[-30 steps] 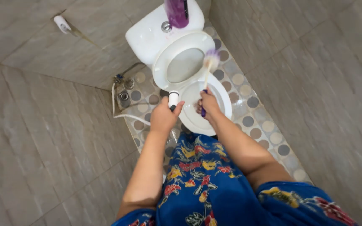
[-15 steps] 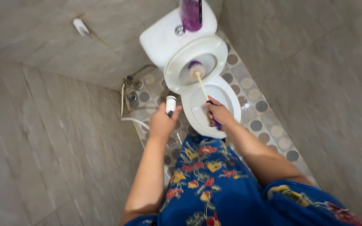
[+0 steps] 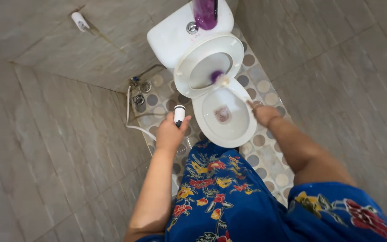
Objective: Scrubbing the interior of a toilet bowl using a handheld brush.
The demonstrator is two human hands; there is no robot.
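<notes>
A white toilet [image 3: 247, 127] stands open below me, its lid [image 3: 236, 47] raised against the tank [image 3: 169, 38]. My left hand [image 3: 170, 133] grips a white bidet sprayer [image 3: 179, 114] just left of the bowl, nozzle up. My right hand [image 3: 264, 114] is at the bowl's right rim and holds the thin handle of a toilet brush. The brush's purple and white head [image 3: 219, 78] rests at the back of the bowl by the hinge. Pinkish residue [image 3: 223, 114] lies at the bottom of the bowl.
A purple bottle [image 3: 204, 12] stands on the tank. The sprayer's white hose [image 3: 135, 125] runs to a wall valve [image 3: 134, 82] near a floor drain [image 3: 139, 99]. Grey tiled walls close in left and right; the floor has round dots. My blue floral garment [image 3: 220, 192] fills the foreground.
My right hand has swung from over the bowl out to its right rim, and the brush head has dropped from the raised lid to the bowl's back. The left hand stayed put.
</notes>
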